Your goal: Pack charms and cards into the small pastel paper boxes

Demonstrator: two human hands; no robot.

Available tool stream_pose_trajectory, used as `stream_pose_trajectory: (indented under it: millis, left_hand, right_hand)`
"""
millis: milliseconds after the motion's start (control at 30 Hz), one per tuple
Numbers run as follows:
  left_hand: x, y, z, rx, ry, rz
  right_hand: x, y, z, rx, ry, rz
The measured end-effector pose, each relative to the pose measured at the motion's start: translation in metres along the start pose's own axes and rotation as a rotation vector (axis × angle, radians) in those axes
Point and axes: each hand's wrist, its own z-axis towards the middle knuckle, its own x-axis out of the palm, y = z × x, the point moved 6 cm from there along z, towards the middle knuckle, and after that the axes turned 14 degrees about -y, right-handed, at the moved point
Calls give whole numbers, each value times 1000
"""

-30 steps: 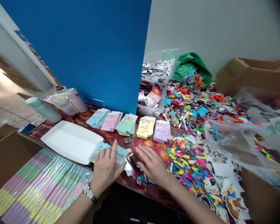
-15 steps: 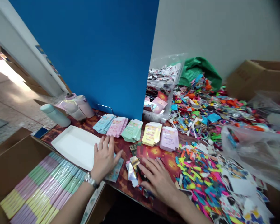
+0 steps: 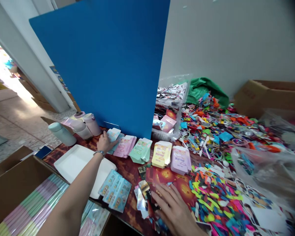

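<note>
My left hand [image 3: 104, 143] reaches to the back of the table and grips the light-blue packet [image 3: 113, 133] at the top of its stack, thumb across the front. Nearer me, overlapping blue packets [image 3: 116, 190] printed with cartoon figures lie partly on the rim of a white tray [image 3: 71, 164]. My right hand [image 3: 172, 206] rests with fingers spread over a loose pile of shiny cards [image 3: 144, 193]. Beside it lie red-orange cards [image 3: 184, 186]. Stacks of pink packets [image 3: 125, 146], green packets [image 3: 141, 150], yellow packets [image 3: 161, 154] and purple packets [image 3: 181, 160] stand in a row.
A blue panel [image 3: 108, 65] rises behind the row. Small colourful pieces [image 3: 218, 200] heap up on the right, by a plastic bag [image 3: 272, 167]. A pale bottle [image 3: 62, 133] and cups [image 3: 92, 124] stand back left. An open carton [image 3: 17, 177] holds wrapped bundles at front left.
My left hand has moved from above the near blue packets to the blue stack at the back, uncovering those packets. My right hand stays over the cards. The camera view has shifted.
</note>
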Motion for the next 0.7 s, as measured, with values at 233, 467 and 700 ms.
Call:
stream_pose_trajectory:
  millis: [233,467,700]
  left_hand:
    - [-48,-54,-70,138,-139,-243]
    - [-66,-119,-189,310,-116,-541]
    - [-74,-146,-228,674,-48,-665]
  right_hand:
    - [-15,-9,41,128,-100,98]
    - [-30,-9,70,323,-296,62]
    - [-45,-18,48,604,-242,492]
